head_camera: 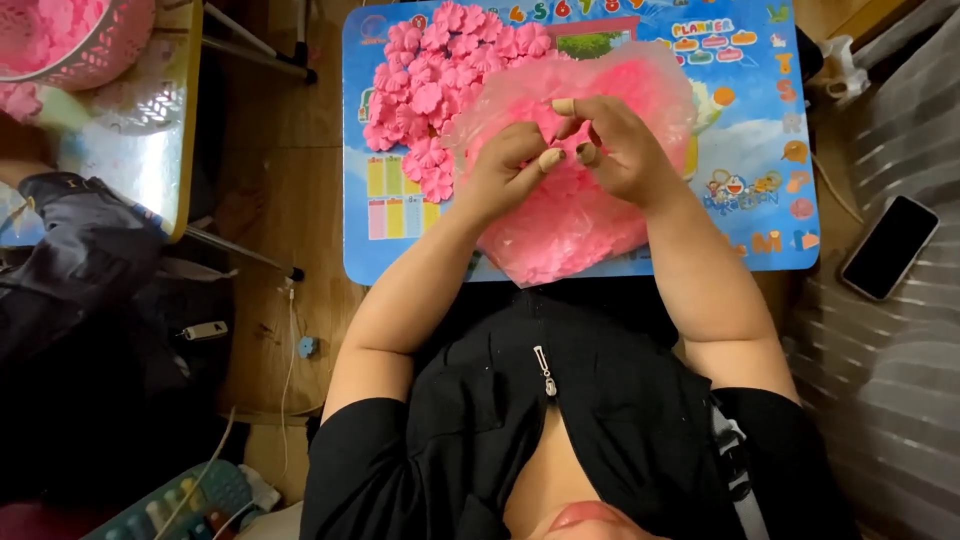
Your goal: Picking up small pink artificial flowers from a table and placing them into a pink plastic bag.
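My left hand (510,165) and my right hand (615,145) meet above a clear plastic bag (570,225) full of pink petal pieces. Their fingertips pinch together around a small pink piece between them; the piece itself is mostly hidden by the fingers. The bag lies on a small blue table (770,200) with colourful printed pictures. A heap of finished pink fabric flowers (430,90) lies on the table to the left of the bag, close to my left hand.
A black phone (890,247) lies on striped bedding at the right. A pink basket (75,40) with more pink pieces stands on a second table at the upper left. Dark bags (90,270) sit on the floor at the left.
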